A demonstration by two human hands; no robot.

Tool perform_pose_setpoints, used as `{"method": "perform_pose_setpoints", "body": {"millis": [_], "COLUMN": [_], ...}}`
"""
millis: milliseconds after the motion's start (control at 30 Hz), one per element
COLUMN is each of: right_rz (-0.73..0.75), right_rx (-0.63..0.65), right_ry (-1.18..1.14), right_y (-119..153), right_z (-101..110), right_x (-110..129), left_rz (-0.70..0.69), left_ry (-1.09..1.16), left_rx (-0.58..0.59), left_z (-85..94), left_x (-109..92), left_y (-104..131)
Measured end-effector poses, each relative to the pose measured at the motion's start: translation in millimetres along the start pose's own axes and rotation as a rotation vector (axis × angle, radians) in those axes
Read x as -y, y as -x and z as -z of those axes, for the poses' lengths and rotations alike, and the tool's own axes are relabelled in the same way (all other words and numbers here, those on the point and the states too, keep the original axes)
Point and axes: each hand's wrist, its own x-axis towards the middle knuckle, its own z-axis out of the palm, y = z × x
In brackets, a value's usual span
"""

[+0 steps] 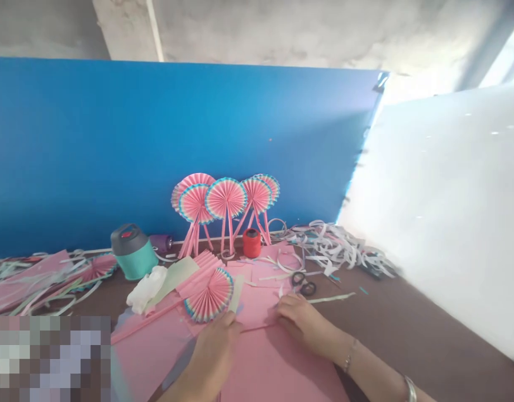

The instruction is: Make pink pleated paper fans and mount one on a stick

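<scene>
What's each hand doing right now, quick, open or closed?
Left hand: fingers curled at the pink paper; whether they grip it can't be told.
Right hand: fingers bent down at pink paper too; grip can't be told.

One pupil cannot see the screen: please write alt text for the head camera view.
A person's left hand and right hand are on pink paper on a brown table, with a pleated pink paper fan beyond the left hand and black-handled scissors beyond the right. Behind, round pink fans stand before a blue board, with a red spool and pale strips nearby.

Craft workspace: pink paper (277,368), paper fans (225,199)
</scene>
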Motion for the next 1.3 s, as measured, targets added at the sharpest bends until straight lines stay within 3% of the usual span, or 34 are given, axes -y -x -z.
{"method": "perform_pose_setpoints", "body": {"millis": [200,433,900,1067,1300], "right_rz": [0.026,0.111,-0.062,-0.077,-0.036], "right_rx": [0.076,0.106,0.116,0.049,0.022], "right_ry": [0.207,0.354,0.225,0.205,0.329], "right_y": [-3,-6,-6,-9,-11], "right_z": [6,3,0,0,-1], "right_x": [15,21,21,21,20], "left_rz": [-0.042,-0.086,-0.029,-0.037,-0.059], "left_ry": [-0.192,-0.162,-0.040,-0.011,-0.131], "left_rx": [0.004,0.026,-0.017,-0.060,-0.064], "left_z": [-5.8,-12.3,-8.6,-9.9,-7.3], "left_x": [-11,-11,-6,-3,-10], "left_y": [-5,-7,-9,-12,-10]}}
